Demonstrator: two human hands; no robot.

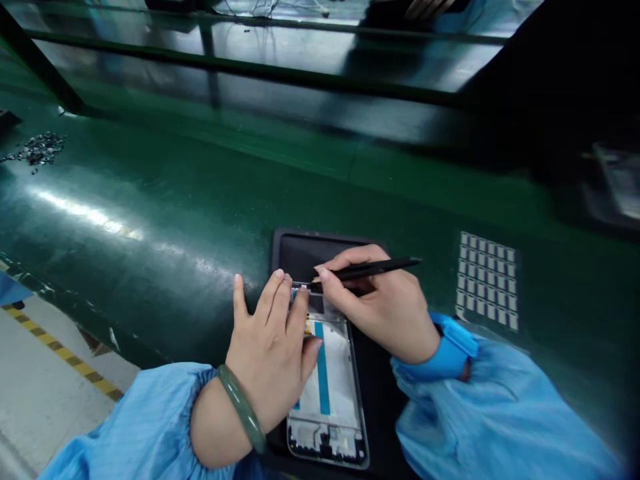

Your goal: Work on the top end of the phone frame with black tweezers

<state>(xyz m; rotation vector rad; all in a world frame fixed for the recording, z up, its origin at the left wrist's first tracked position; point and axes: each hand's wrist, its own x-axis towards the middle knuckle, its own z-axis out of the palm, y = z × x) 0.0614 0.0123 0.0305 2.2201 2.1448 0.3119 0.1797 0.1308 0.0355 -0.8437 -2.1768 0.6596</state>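
Observation:
An opened phone frame [343, 373], with blue strips along its silvery inside, lies in a black tray-like holder [320, 250]. Over the upper left of the phone rests my left hand [270, 333], its fingers spread and their tips touching the top part. My right hand [380, 300] pinches a slim black pen-like tool [375, 268], probably tweezers or a pry stick. The tool's tip points left at the phone's top edge, close to my left fingertips. What lies right under the fingers is hidden.
A sheet of small pale rectangular pieces [487, 280] lies on the green table [175, 200] to the right. A pile of small dark parts [43, 148] sits at far left. A raised rail runs along the back. Beyond it, part of another person's hand [427, 8] shows.

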